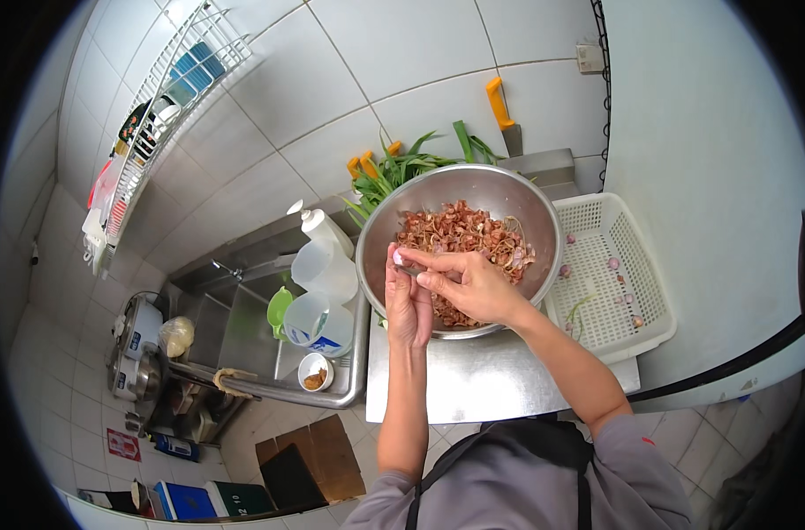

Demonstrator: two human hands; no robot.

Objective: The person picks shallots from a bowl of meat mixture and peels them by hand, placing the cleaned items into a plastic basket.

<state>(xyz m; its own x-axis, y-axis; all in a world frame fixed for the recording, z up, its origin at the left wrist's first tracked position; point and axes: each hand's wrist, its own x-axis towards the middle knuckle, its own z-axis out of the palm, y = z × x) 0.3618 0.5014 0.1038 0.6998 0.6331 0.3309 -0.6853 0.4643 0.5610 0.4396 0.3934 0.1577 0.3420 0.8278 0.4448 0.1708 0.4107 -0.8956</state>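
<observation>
Over a large steel bowl (pixel 384 222), my left hand (pixel 407 308) pinches a small peeled shallot (pixel 397 257) between its fingertips. My right hand (pixel 482 286) grips a short metal blade (pixel 409 270), likely a small knife, whose handle is hidden in the fingers. The blade lies right by the shallot. Reddish-brown shallot skins (pixel 452 222) fill the bottom of the bowl; whatever is beneath them is hidden. To the right stands a white perforated plastic basket (pixel 654 291) with several loose shallots (pixel 613 263) and a green stalk (pixel 578 311).
The bowl rests on a steel table (pixel 468 391). Green leaves (pixel 402 172) and orange-handled knives (pixel 499 106) are behind it. Left are a steel sink (pixel 243 331), plastic tubs (pixel 323 268), a pump bottle (pixel 326 228) and a small white bowl (pixel 316 361). A pale upright panel (pixel 707 165) borders the right.
</observation>
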